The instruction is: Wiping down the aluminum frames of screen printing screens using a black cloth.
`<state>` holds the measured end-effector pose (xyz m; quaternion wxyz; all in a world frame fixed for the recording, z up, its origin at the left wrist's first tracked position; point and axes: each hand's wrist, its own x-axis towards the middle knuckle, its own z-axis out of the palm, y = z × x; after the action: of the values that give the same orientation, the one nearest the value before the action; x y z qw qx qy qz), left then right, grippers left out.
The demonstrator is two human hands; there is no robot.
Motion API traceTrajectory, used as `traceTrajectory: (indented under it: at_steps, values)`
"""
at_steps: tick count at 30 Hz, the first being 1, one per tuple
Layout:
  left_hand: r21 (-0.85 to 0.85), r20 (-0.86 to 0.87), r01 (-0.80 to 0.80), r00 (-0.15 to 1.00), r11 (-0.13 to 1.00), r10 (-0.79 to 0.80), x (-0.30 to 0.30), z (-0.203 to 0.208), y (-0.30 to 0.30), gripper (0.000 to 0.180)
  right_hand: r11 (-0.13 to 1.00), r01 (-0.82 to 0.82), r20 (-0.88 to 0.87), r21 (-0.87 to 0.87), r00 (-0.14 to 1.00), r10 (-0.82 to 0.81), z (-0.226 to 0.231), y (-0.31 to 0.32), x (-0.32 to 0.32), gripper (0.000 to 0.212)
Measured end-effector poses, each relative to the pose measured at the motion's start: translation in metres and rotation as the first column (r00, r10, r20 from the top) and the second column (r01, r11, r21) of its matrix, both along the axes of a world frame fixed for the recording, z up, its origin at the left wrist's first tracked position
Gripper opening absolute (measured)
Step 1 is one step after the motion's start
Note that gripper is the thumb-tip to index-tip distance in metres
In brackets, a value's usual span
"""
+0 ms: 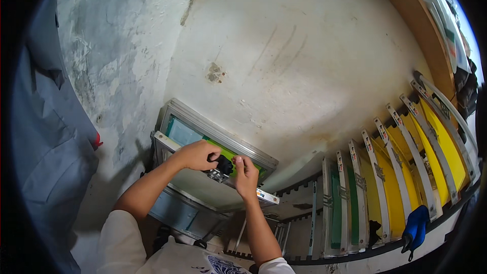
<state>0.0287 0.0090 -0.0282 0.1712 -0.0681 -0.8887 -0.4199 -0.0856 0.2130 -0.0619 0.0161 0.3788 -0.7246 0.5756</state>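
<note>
A crumpled-looking black piece (223,165), its kind unclear, is in the grip of my left hand (200,155), whose fingers are curled around it. Just right of it is my right hand (245,173), its thumb and fingers drawn together; whatever they pinch is too small to make out. Below both hands runs a metal frame bar (267,196) with a small metal bracket (217,175) on it. Behind them an aluminium frame (223,131) with a bright green and bluish panel leans against the wall.
On the right, several metal-edged frames with yellow and green panels (397,182) stand upright in a notched rack (324,262). A blue cloth-like item (417,227) hangs on its edge. Grey fabric (50,137) hangs at the left. A stained white wall (284,71) rises ahead.
</note>
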Motion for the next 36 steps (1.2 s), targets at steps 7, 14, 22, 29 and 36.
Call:
traceTrajectory:
  at_steps: [7,14,22,29,36]
  values:
    - [0.018,0.050,-0.117,0.992,0.993,0.116,-0.002,0.011,0.019,0.040,0.997,0.081,0.053,0.001,0.995,-0.081,0.017,0.021,0.001,0.032]
    - [-0.290,0.028,0.040,0.999,0.956,-0.033,0.023,0.012,0.023,0.040,0.997,0.061,0.140,-0.043,0.989,-0.054,0.031,0.024,0.003,0.045]
    - [-0.432,-0.103,-0.001,0.993,0.902,-0.048,0.052,0.009,-0.031,0.043,0.981,0.132,0.170,-0.143,0.980,-0.107,0.027,0.002,0.013,0.040]
    - [-0.364,-0.023,-0.067,0.998,0.929,0.063,0.053,0.007,-0.061,0.041,0.978,0.100,0.129,-0.183,0.989,-0.077,0.008,-0.022,0.002,0.040]
    - [-0.194,0.175,-0.030,0.982,0.980,0.065,-0.004,0.001,-0.042,0.029,0.983,0.021,0.060,-0.183,0.998,-0.010,0.008,-0.055,-0.003,0.041]
